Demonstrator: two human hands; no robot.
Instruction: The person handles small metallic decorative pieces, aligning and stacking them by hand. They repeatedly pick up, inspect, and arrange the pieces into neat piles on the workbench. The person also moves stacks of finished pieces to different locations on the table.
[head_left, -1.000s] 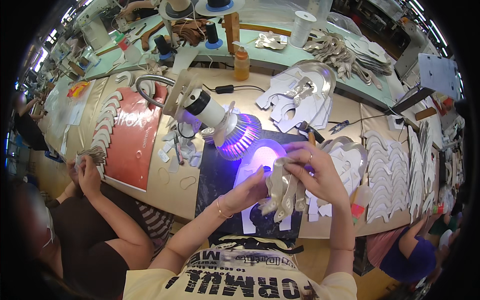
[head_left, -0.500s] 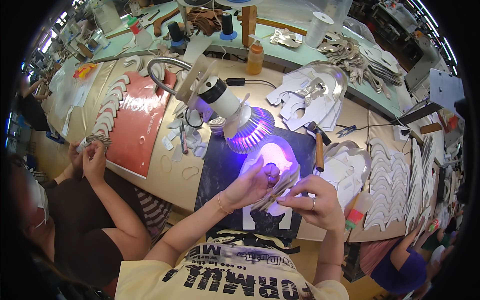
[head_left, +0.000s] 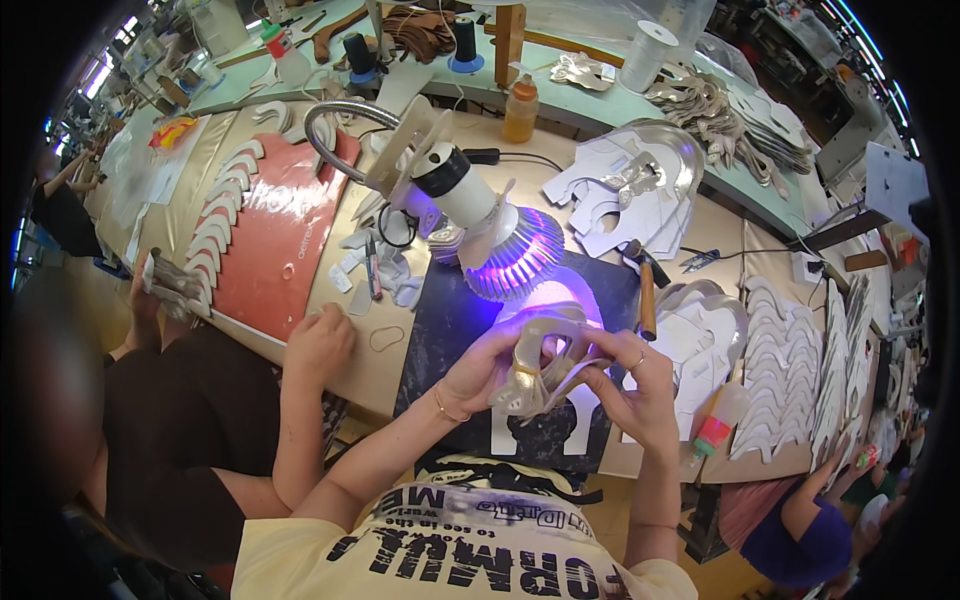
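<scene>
A small bundle of shiny beige-silver cut-outs with curved openings (head_left: 530, 372), like shoe upper pieces, is held up between my two hands over the dark work board (head_left: 432, 310). My left hand (head_left: 482, 368) grips its left side, fingers partly hidden behind the pieces. My right hand (head_left: 637, 388) pinches the right edges between thumb and fingers. Behind the bundle, a white shaped piece (head_left: 562, 288) lies on the board, lit violet by the lamp (head_left: 515, 255). White legs of a flat piece (head_left: 503, 432) show below my hands.
A hammer (head_left: 648, 300) and stacked white pieces (head_left: 690, 335) lie to the right, with a red-labelled bottle (head_left: 718, 420) and rows of curved pieces (head_left: 775, 370) beyond. At left, a co-worker's hand (head_left: 322, 345) rests by a red sheet (head_left: 280, 235). A glue bottle (head_left: 520, 108) stands behind.
The bundle has been turned and fanned, so its broad faces and openings now show instead of its edges. The co-worker's one hand has moved right onto the table.
</scene>
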